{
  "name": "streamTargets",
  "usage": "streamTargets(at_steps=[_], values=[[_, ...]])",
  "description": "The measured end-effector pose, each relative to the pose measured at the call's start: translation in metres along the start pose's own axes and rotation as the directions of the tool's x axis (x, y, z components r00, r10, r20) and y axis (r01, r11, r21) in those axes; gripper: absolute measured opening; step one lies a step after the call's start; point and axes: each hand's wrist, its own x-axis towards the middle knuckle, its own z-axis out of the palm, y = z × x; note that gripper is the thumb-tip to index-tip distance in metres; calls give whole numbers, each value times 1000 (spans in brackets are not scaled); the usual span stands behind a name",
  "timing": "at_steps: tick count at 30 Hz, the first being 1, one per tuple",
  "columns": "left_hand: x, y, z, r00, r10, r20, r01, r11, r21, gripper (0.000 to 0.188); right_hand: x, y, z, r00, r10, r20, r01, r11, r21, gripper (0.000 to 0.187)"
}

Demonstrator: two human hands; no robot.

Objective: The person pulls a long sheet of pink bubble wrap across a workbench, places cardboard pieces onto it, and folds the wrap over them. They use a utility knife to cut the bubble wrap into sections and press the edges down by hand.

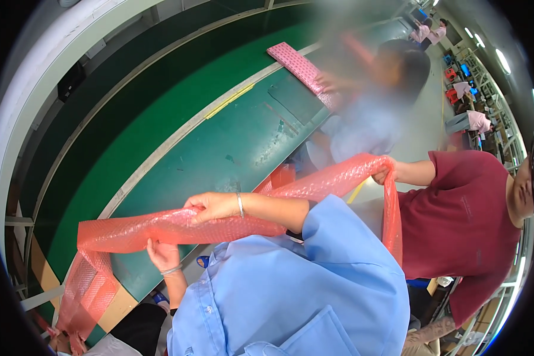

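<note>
A long strip of red bubble wrap [124,232] stretches across in front of me, above the edge of the green workbench. My right hand [212,207], with a bracelet at its wrist, is closed with thumb and fingers on the strip's upper side. Lower and farther left, my left hand [164,256] pinches the strip's lower edge; part of its fingertips is hidden by the wrap. At the left the strip folds over and hangs down towards another person's hand [59,343]. On the right, a person in a maroon shirt grips it with a hand [385,170].
The green workbench [202,160] runs diagonally beside a darker green belt [160,95]. Farther along, a blurred person in light blue [368,130] touches a pink bubble-wrapped slab [299,66]. The person in maroon [463,207] stands close on my right. Shelving and other people are behind.
</note>
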Motion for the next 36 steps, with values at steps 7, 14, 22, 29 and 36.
streamTargets(at_steps=[7,14,22,29,36], values=[[-14,14,-37,989,-12,144,13,1000,-9,28,16,-3,-21,793,-495,-355,-17,564,-826,28],[-31,-10,-57,959,-283,31,283,959,4,25,58,69,-66,662,-585,-468,-241,425,-873,19],[-39,-23,-28,965,-251,-78,263,933,248,12,45,79,-124,780,-442,-443,-424,148,-894,44],[-50,28,-100,886,388,-255,102,373,922,35,72,91,-90,811,-395,-432,-413,137,-900,38],[-44,126,-49,696,714,74,277,-362,890,56,50,93,-118,849,-386,-362,-290,235,-928,35]])
